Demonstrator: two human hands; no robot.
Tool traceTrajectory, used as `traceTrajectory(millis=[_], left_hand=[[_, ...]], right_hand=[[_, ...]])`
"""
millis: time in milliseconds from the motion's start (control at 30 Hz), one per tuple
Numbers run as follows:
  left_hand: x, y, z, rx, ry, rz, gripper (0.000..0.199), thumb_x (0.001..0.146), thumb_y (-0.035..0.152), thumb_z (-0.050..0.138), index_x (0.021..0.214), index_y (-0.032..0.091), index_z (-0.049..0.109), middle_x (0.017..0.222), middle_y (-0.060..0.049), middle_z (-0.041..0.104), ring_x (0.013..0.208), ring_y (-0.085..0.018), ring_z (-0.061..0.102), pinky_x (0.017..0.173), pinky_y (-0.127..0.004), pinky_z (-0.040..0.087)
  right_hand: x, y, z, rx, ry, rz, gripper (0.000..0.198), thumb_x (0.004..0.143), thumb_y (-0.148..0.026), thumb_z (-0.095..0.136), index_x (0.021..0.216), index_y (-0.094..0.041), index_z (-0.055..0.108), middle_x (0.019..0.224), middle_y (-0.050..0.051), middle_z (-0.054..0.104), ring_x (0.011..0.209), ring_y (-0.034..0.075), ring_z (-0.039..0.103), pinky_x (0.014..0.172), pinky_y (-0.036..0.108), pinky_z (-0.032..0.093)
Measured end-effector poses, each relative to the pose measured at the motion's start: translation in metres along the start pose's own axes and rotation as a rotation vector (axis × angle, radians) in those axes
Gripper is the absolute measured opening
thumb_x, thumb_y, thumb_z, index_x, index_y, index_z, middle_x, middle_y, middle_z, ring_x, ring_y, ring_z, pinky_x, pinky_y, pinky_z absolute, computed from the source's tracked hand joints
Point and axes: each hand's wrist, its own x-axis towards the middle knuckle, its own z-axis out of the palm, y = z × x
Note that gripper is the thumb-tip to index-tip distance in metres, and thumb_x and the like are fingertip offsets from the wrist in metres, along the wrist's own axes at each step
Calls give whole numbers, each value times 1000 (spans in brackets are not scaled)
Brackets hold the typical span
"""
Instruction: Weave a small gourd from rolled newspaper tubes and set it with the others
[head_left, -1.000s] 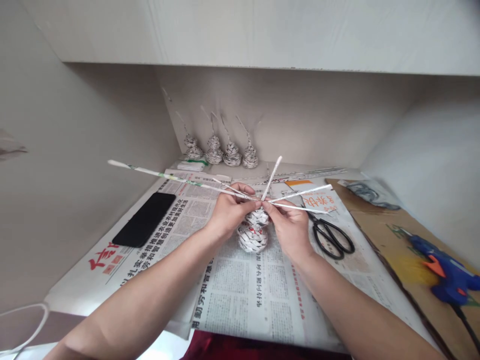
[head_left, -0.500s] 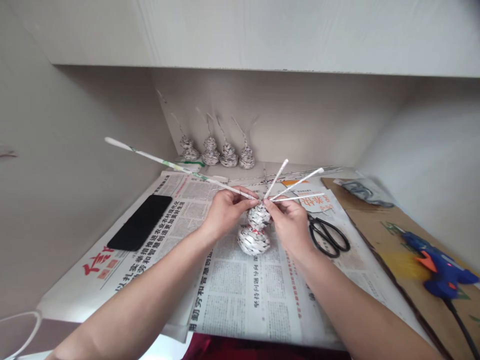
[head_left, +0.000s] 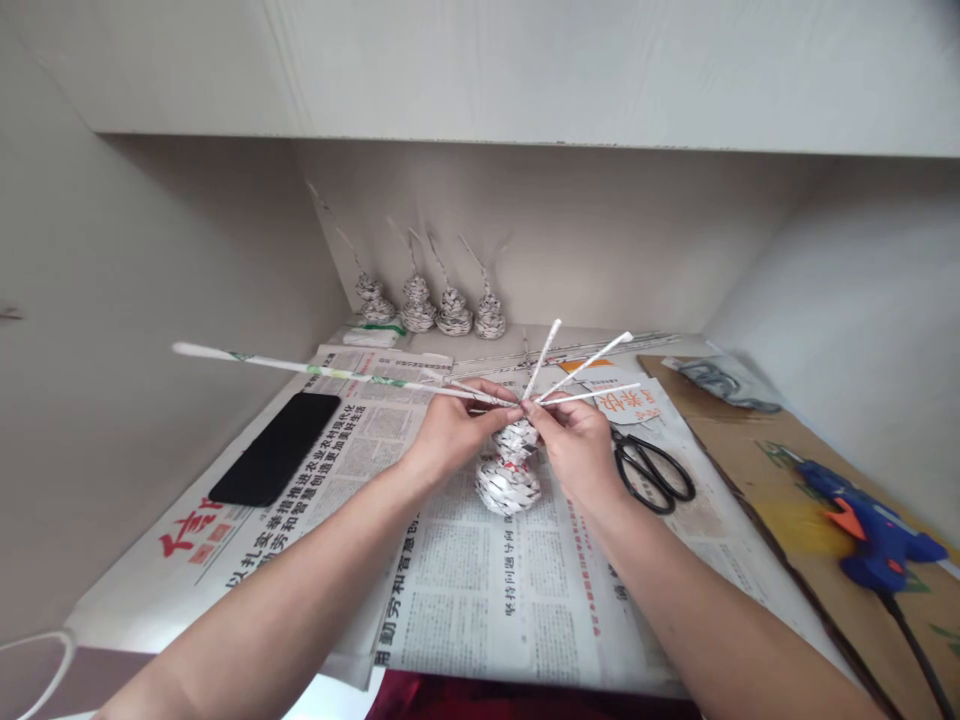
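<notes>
A woven paper gourd (head_left: 508,484) stands upright on the newspaper, its narrow upper bulb between my two hands. My left hand (head_left: 459,425) is closed at the top of the gourd, pinching a long rolled-paper strip (head_left: 337,372) that points out to the left. My right hand (head_left: 581,440) grips the right side of the gourd's top, thumb near the rim. Several shorter paper sticks (head_left: 585,362) fan up and to the right from between the hands. The fingertips behind the gourd are partly hidden.
Black-handled scissors (head_left: 654,472) lie right of my right hand. A blue glue gun (head_left: 862,515) rests on cardboard (head_left: 720,430) farther right. A black phone (head_left: 276,450) lies on newspaper (head_left: 465,600) at left. Several finished-looking woven gourds (head_left: 454,312) stand along the back wall, under an overhanging panel (head_left: 480,75).
The long paper strip has swung downward at its left end and lies closer to level. Both hands stay at the gourd's top. The view has shifted slightly.
</notes>
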Motion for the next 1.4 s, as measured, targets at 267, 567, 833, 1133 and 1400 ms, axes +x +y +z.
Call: traceTrajectory(millis=[267,567,833,1133,1400], left_hand=[[-1,-3,7,-224,35,-65,20,63,22,81,78,12,72,77,-5,72,73,-16,64,70,-27,50],[-2,-8,9,-305,38,-69,22,64,24,81,79,13,70,74,-2,71,71,-15,63,71,-26,48],[0,-10,8,-283,49,-33,17,70,25,74,79,13,66,71,-2,69,68,-16,63,67,-27,47],[0,-10,7,-268,49,-19,16,70,25,74,77,13,66,70,-2,67,68,-15,62,67,-27,47],[2,-9,5,-259,66,-16,16,67,26,76,75,14,68,72,-3,69,69,-17,62,68,-28,48]], right_hand=[[-6,-13,2,-97,18,-106,18,78,-35,69,75,-18,69,72,3,71,66,17,63,63,28,48],[-5,-13,4,-67,25,-155,14,78,-33,71,77,-19,72,73,2,71,69,17,63,64,28,49],[0,-6,3,118,-18,39,25,73,-43,74,75,-19,69,67,0,67,51,12,54,47,25,46],[-4,-10,4,118,-3,5,24,74,-41,74,73,-19,64,64,-2,64,50,11,53,46,23,46],[-3,-10,4,102,-32,14,26,74,-43,73,74,-19,64,67,0,66,48,12,54,46,25,48]])
